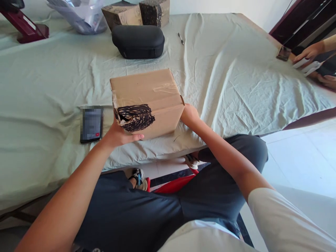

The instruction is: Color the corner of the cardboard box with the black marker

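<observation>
A closed brown cardboard box (147,89) is tilted over the near part of the cloth-covered table. Black scribble covers its lower left corner, where the card is torn. My left hand (119,134) grips that corner from below, with the thumb along the near face and the other fingers hidden behind. At the right end, my right hand (189,114) is closed against the box's side; its fingertips are out of sight behind the card. A phone (91,125) with a lit screen lies just left of my left hand.
A black hard case (138,42) sits behind the box, before more cardboard boxes (128,15). At the back left are a clear plastic tub (81,17) and a dark red stand (31,31). A pen (181,38) lies farther right. Another person's hand (309,52) holds something white.
</observation>
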The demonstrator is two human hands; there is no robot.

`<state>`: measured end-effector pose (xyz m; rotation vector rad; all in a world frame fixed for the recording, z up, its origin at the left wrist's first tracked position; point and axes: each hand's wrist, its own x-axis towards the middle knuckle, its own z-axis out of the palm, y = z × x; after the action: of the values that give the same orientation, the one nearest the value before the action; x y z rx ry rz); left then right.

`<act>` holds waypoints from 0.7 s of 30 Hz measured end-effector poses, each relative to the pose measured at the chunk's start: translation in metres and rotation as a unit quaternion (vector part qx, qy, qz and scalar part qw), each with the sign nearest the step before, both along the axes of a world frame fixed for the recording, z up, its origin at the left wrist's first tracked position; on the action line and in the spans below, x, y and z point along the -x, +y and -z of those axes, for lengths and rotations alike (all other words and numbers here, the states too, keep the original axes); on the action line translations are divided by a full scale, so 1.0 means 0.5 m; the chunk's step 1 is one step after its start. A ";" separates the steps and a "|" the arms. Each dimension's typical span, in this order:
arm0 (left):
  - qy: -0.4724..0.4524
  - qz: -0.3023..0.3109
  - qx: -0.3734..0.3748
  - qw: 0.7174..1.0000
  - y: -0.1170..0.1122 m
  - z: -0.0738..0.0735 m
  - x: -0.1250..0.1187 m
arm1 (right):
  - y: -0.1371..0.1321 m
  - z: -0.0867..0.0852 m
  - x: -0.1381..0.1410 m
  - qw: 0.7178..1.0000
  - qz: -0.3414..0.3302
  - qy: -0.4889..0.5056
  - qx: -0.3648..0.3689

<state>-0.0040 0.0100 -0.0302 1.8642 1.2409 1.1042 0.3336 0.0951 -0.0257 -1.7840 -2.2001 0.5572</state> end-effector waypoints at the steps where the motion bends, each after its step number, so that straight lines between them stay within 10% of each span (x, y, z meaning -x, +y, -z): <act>1: 0.008 0.013 0.001 1.000 0.000 -0.001 0.000 | 0.002 0.000 0.002 1.000 0.004 -0.011 -0.001; 10: -0.082 -0.047 0.029 0.995 0.001 0.010 -0.014 | 0.020 -0.069 -0.112 0.982 -0.044 0.160 0.095; 16: -0.166 -0.037 0.001 0.985 -0.001 -0.011 -0.052 | 0.016 -0.209 -0.121 0.844 -0.013 0.528 0.096; 21: -0.175 -0.066 0.026 0.982 -0.001 -0.010 -0.067 | 0.021 -0.204 -0.087 0.821 -0.018 0.549 0.158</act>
<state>0.0296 0.0095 -0.0251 1.4852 1.1849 1.3880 0.3771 0.1054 0.0761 -1.0139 -1.3325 1.5421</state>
